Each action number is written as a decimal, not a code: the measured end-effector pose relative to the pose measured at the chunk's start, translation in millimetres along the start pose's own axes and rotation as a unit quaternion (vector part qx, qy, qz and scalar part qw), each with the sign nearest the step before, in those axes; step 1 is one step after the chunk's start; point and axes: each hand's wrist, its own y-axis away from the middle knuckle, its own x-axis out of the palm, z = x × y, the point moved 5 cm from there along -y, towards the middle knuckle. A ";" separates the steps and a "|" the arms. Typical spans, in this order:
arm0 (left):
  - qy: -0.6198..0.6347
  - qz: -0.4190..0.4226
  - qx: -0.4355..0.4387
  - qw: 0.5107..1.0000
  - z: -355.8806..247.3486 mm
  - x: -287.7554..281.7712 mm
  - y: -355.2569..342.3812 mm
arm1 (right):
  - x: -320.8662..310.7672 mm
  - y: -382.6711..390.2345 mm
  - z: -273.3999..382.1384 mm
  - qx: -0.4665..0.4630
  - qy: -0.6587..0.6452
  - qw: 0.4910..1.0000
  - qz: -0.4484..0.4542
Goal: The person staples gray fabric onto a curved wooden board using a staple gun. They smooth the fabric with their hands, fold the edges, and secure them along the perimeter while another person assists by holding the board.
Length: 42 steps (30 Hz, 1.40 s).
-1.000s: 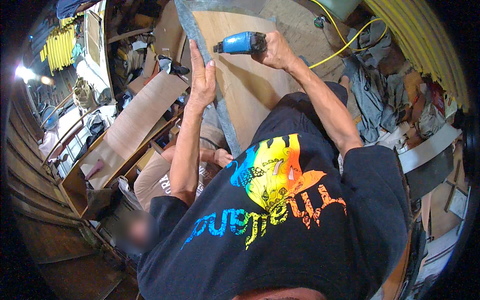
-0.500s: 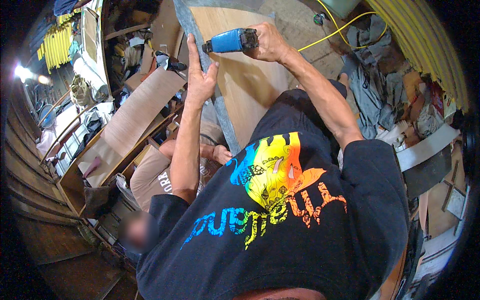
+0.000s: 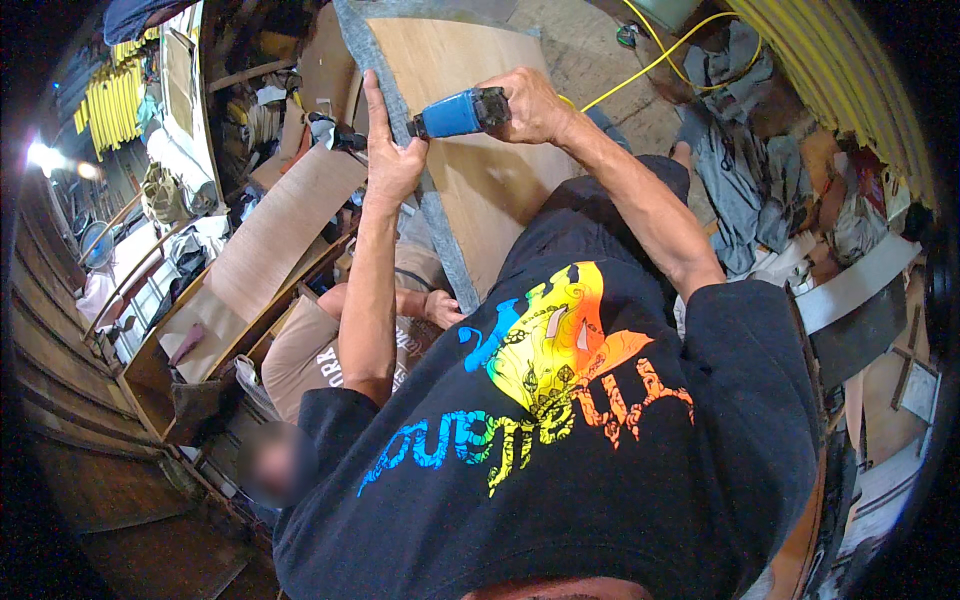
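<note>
Black short-sleeved T-shirt [image 3: 600, 510]; multicoloured print [image 3: 545, 365]; dark bottoms [image 3: 590, 225]

Ten o'clock: bright lamp [image 3: 45, 157], hanging yellow strips [image 3: 112, 105], tan bag [image 3: 161, 195]; nearer centre, pale wood sheet [image 3: 285, 225]. Two o'clock: yellow ribbed material [image 3: 850, 85], heaped grey cloth [image 3: 735, 215] inward. Three o'clock: curved whitish strip [image 3: 860, 285]. Nine o'clock: brown boards [image 3: 68, 345].

So there's a pale plywood panel [image 3: 485, 185] up around 12 o'clock, tilted, with a fuzzy-looking grey strip [image 3: 440, 228] along its 9 o'clock edge. Blue nail-gun-type tool [image 3: 455, 115] sits over it, black-ended, nose toward 9 by the strip; can't tell if they're touching.
</note>
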 end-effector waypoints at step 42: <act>-0.029 0.037 -0.027 0.998 6.7 6.4 50.3 | 12.2 41.7 24.0 0.030 0.027 0.999 0.035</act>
